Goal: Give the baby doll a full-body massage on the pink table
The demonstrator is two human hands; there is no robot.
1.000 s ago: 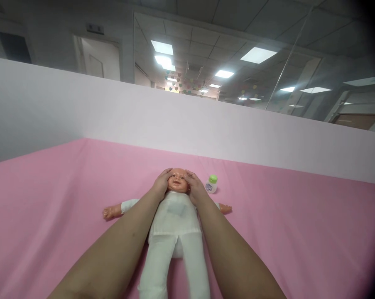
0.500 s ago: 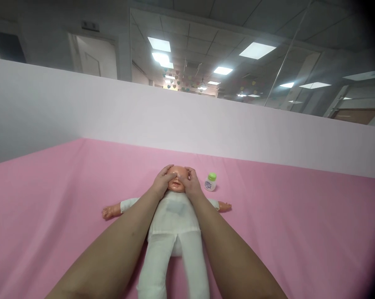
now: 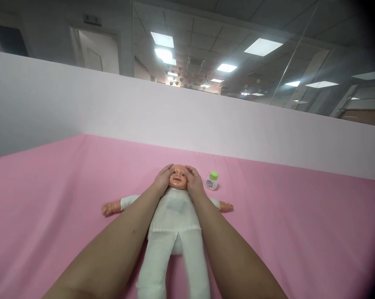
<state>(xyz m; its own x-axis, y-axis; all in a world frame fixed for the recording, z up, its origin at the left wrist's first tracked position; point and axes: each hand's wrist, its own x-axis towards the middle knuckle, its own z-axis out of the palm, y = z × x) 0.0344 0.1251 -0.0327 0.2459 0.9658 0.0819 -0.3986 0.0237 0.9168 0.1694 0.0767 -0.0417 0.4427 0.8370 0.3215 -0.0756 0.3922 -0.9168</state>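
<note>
A baby doll (image 3: 176,211) in white cloth lies on its back on a pink sheet (image 3: 287,224), arms spread and legs toward me. My left hand (image 3: 164,179) cups one side of the doll's head (image 3: 178,178), fingers curved along it and thumb near the eye. On the head's other side, my right hand (image 3: 194,179) is wrapped round it in the same way. The doll's eyes, nose and mouth show between my thumbs. A small clear bottle (image 3: 212,181) with a green cap stands just right of my right hand.
Behind the pink surface runs a low white wall (image 3: 187,120). Above it is a large glass pane (image 3: 224,50) with ceiling lights showing in it, and a white door (image 3: 98,52) is at the upper left.
My thumbs have moved apart, outward from the middle of the doll's face toward its temples, uncovering the eyes and nose. Both hands still hold the head.
</note>
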